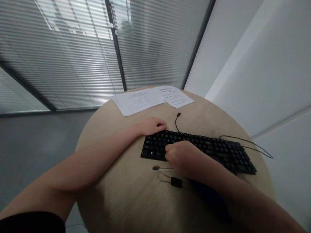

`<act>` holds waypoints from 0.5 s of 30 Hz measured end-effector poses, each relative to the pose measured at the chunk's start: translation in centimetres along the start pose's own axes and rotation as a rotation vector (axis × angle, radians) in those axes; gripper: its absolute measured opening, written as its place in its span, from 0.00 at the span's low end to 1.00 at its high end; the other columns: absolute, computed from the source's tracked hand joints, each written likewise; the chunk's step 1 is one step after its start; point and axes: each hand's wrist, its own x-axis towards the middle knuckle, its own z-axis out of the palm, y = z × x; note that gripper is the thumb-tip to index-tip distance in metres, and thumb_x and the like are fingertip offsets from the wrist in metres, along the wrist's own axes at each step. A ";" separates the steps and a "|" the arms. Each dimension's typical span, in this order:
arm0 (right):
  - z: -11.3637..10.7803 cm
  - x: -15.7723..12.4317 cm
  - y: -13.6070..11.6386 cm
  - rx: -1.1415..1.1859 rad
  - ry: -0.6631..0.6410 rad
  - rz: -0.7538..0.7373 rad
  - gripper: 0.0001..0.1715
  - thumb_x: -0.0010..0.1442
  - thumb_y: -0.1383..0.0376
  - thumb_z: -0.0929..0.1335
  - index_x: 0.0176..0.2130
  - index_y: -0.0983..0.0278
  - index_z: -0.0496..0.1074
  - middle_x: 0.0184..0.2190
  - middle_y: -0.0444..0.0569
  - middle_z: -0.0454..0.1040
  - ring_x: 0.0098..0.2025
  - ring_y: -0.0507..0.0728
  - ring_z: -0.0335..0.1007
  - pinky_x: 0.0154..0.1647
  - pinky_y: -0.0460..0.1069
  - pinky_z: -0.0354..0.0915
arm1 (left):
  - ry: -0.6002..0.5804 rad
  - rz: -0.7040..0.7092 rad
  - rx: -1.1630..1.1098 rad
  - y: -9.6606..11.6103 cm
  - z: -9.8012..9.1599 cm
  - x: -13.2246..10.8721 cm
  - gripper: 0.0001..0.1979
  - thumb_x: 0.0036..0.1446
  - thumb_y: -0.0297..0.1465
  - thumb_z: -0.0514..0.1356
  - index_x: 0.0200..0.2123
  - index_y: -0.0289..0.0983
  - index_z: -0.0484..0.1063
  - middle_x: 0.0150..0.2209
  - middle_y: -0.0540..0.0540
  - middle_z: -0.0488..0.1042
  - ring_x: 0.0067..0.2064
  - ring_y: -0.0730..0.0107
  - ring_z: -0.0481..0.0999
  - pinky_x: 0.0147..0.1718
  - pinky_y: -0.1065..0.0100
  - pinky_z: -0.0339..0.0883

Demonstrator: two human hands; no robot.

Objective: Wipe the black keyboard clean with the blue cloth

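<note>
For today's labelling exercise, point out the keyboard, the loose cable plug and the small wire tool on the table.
keyboard [218, 149], head view, on the keys right of the hand.
cable plug [178, 114], head view, on its tip.
wire tool [176, 182], head view, on its dark block.

The right hand [181, 155] hides part of the black computer keyboard [213, 149]; print on the white paper sheets [150, 98] at twelve o'clock is too small to read.

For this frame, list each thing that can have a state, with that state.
Black computer keyboard: flat on the round wooden table, cable unplugged.
USB plug: loose on the table.
White printed papers: flat, overlapping.
Small black wire-loop tool: lying loose.
Left hand: on the keyboard's far corner.
Right hand: curled over the keys.
</note>
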 end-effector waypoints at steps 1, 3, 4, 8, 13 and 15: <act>0.0 0.1 -0.1 0.000 0.009 -0.012 0.11 0.62 0.73 0.66 0.32 0.66 0.78 0.32 0.51 0.76 0.31 0.55 0.73 0.27 0.46 0.58 | -0.003 -0.002 -0.004 0.0 0.0 0.0 0.20 0.66 0.44 0.51 0.37 0.41 0.79 0.33 0.48 0.79 0.34 0.68 0.73 0.33 0.68 0.59; 0.0 0.0 -0.1 0.004 0.011 -0.001 0.11 0.62 0.72 0.66 0.32 0.66 0.78 0.33 0.51 0.77 0.32 0.55 0.73 0.27 0.46 0.58 | -0.011 -0.007 -0.015 0.1 -0.1 0.0 0.20 0.66 0.44 0.51 0.37 0.40 0.79 0.33 0.48 0.80 0.34 0.68 0.74 0.34 0.68 0.60; 0.0 -0.2 0.1 0.009 0.002 0.021 0.11 0.62 0.71 0.66 0.32 0.66 0.79 0.33 0.51 0.77 0.32 0.55 0.73 0.28 0.46 0.58 | -0.014 -0.010 -0.017 0.1 -0.1 0.0 0.20 0.66 0.44 0.51 0.37 0.40 0.79 0.34 0.48 0.80 0.35 0.68 0.74 0.34 0.68 0.60; 0.3 -1.8 1.5 0.012 -0.065 0.179 0.13 0.61 0.70 0.66 0.32 0.65 0.80 0.28 0.52 0.77 0.29 0.56 0.73 0.28 0.47 0.57 | -0.005 -0.010 -0.010 0.2 -0.2 -0.1 0.20 0.66 0.44 0.51 0.38 0.40 0.80 0.36 0.47 0.81 0.35 0.67 0.75 0.34 0.67 0.61; 0.1 -3.9 3.7 0.058 -0.079 0.240 0.10 0.56 0.69 0.68 0.28 0.63 0.80 0.24 0.49 0.76 0.26 0.54 0.70 0.28 0.47 0.56 | -0.015 -0.007 -0.011 0.3 -0.2 0.0 0.21 0.66 0.44 0.51 0.36 0.40 0.80 0.33 0.47 0.80 0.34 0.67 0.74 0.34 0.67 0.60; -0.6 -4.5 4.4 0.104 -0.066 0.235 0.09 0.55 0.70 0.69 0.26 0.63 0.80 0.24 0.48 0.75 0.26 0.53 0.69 0.28 0.47 0.56 | -0.010 0.007 -0.018 0.3 -0.2 0.0 0.21 0.66 0.44 0.51 0.36 0.39 0.80 0.31 0.47 0.79 0.33 0.68 0.73 0.33 0.68 0.60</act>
